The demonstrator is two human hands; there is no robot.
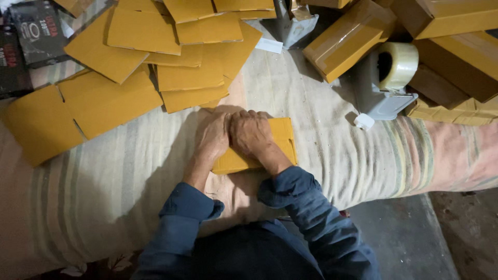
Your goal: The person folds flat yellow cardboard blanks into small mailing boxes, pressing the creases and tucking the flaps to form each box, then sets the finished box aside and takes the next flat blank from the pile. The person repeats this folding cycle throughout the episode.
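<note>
At centre of the striped cloth-covered bench, both hands press flat on a small yellow cardboard box. Left hand at the box's 9 o'clock, palm down, fingers together, no closed grip; right hand beside it on top, same. Box looks light, thin card, stiff on folds but crushable mid-panel, matte so not slippery; best held by opposite edges or corners. Flat yellow blanks at 10–12 o'clock, grey tape dispenser at 2, taped boxes stacked beyond.
</note>
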